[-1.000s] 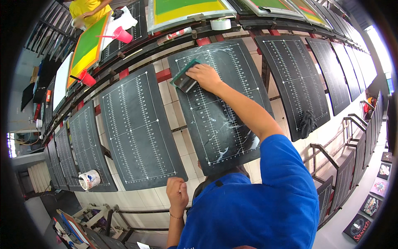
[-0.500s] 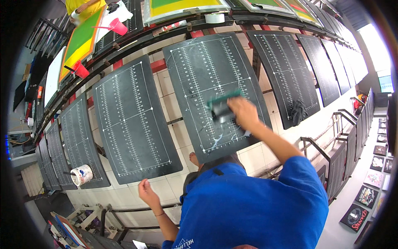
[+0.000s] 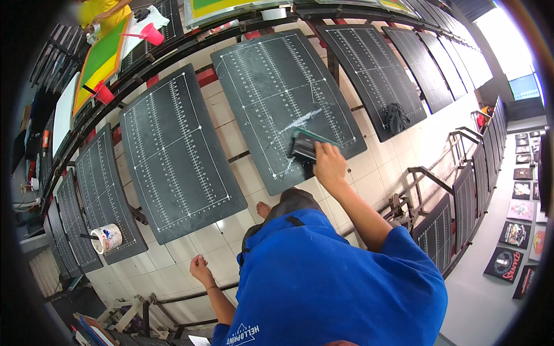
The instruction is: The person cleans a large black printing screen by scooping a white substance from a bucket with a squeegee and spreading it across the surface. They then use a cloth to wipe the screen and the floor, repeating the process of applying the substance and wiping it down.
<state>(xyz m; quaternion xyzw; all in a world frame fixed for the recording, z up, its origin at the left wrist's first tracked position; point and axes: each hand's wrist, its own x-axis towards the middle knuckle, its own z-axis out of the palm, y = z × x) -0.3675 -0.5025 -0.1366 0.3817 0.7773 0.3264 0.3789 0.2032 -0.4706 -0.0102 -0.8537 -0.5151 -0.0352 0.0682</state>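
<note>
From the head view I see my right hand [image 3: 328, 164] stretched forward over a black printing board [image 3: 277, 98] with white ruler lines. Its fingers are closed around a dark flat scraper with a green edge [image 3: 306, 147], and the scraper lies flat on the lower right part of this board, close to its near edge. White smeared streaks run across the board just above the tool.

My left hand [image 3: 200, 269] hangs low at my left side, over the pale tiled floor [image 3: 231, 138] and well apart from any board. Its fingers are curled in loosely and hold nothing that I can see.

To the left is a second black board [image 3: 173, 155] of the same kind, clean. Further left, on another board [image 3: 101, 190], stands a small white pot with coloured stains [image 3: 107, 237] — a dark stick pokes out of it.

At the upper left, printing frames lie behind the boards: one with a green and yellow screen [image 3: 98, 60], with red cups [image 3: 153, 34] beside it. A person in a yellow top [image 3: 104, 8] works there.

On the board to the right [image 3: 375, 69] a dark crumpled cloth [image 3: 396, 117] lies near the lower end. At the far right, on the floor, small dark rectangular prints [image 3: 505, 263] with coloured pictures are laid in rows — I cannot tell their details.
</note>
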